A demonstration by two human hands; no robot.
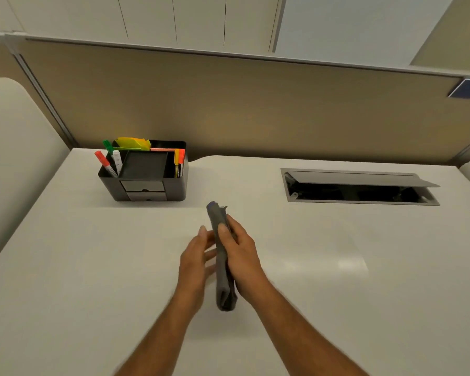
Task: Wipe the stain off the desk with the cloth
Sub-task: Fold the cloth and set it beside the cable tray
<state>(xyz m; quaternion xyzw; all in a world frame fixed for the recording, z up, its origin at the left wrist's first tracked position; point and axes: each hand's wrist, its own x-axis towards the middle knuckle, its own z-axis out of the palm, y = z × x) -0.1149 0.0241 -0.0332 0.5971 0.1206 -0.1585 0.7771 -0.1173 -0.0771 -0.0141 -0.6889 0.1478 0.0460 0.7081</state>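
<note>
A grey cloth (222, 270), folded into a long narrow strip, is held above the middle of the white desk (92, 267). My right hand (243, 253) grips it from the right, thumb pressed on its upper part. My left hand (196, 259) is beside the cloth on the left, fingers spread, its fingertips near or touching the fabric; motion blur hides whether they touch. A bluish patch shows at the cloth's top end (212, 205). I see no stain on the desk surface.
A black desk organiser (144, 183) with markers and highlighters stands at the back left. An open cable hatch (360, 187) is set into the desk at the back right. A beige partition (255, 104) runs behind the desk.
</note>
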